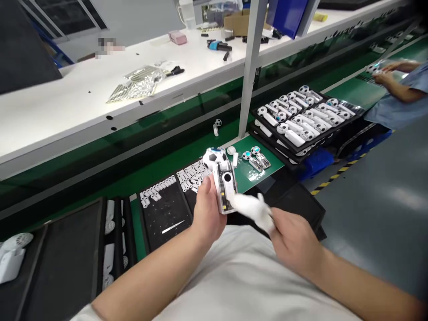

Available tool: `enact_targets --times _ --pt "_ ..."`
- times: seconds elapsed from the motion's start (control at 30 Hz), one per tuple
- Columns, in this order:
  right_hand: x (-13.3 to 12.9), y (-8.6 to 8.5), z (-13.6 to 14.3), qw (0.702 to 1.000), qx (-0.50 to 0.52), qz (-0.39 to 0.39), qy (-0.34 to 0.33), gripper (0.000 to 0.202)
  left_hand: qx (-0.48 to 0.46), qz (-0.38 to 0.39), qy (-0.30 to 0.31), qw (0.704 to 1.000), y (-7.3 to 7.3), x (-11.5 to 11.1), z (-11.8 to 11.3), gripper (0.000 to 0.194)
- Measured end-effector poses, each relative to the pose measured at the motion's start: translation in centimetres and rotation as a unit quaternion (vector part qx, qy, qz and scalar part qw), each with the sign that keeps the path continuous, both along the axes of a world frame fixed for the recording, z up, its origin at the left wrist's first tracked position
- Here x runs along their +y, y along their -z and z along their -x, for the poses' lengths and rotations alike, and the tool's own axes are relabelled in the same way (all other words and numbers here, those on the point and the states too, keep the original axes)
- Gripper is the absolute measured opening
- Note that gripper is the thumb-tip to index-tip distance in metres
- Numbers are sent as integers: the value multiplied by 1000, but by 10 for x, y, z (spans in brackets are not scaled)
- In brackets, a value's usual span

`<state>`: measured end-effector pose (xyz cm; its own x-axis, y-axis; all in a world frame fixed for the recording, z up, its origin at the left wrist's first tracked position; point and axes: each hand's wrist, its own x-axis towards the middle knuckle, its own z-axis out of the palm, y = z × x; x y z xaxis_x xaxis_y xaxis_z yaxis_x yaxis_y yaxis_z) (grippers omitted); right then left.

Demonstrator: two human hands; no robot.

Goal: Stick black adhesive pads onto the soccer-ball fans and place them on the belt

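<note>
My left hand (210, 209) is wrapped round a device (224, 189) with a soccer-ball-patterned round head (214, 157) and an open body that shows its inner parts. The device stands tilted, head away from me. My right hand (294, 236) pinches a white plastic part (254, 210), blurred by motion, just right of the device. Its far end overlaps the device's lower edge; whether they touch I cannot tell. Beyond my hands, two opened devices (257, 159) lie on the green surface beside a small white round piece (231, 150).
A black tray (162, 218) at the left holds small white parts and a white stick (173, 227). Stacked trays (290, 149) of soccer-ball devices stand at the right. A metal post (250, 67) rises before a white shelf (83, 107). A co-worker's hands (389, 76) are at far right.
</note>
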<state>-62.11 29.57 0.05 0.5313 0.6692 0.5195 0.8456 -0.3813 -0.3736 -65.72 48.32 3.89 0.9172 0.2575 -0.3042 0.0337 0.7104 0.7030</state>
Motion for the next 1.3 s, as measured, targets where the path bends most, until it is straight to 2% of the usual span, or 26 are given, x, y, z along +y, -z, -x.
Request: enact_targets --times 0.07,0.23,0.33,0.47,0.53,0.63,0.77,0.97,1.1,1.2,1.3 --pt "-2 -1 -2 1000 1 2 4 19 3 -2 7 1000 2 0 2 60" --pt "2 -7 -11 996 31 76 18 27 8 -2 11 1000 11 2 6 55" --pt "-1 -9 -15 996 14 77 33 27 9 9 26 1000 17 5 10 53" --pt "-17 -6 -23 984 -97 -21 151 18 -17 28 70 997 18 9 21 32" --pt "-22 -2 -29 979 -75 -24 190 18 -51 22 84 995 15 11 26 31" --pt "-21 5 -34 987 5 -2 158 18 -88 31 111 989 13 15 28 34" --pt "-16 12 -30 991 45 -16 121 17 -108 28 126 986 14 18 26 35" --pt "-19 17 -27 993 80 -17 84 11 -98 20 96 990 16 14 18 39" --pt "-24 20 -29 995 78 -28 63 11 -35 -28 26 999 19 11 12 32" --pt "-27 21 -30 994 85 -41 62 12 -9 -58 -11 998 22 9 9 43" --pt "-28 20 -30 992 100 -30 67 12 -3 -77 -18 997 24 9 7 54"
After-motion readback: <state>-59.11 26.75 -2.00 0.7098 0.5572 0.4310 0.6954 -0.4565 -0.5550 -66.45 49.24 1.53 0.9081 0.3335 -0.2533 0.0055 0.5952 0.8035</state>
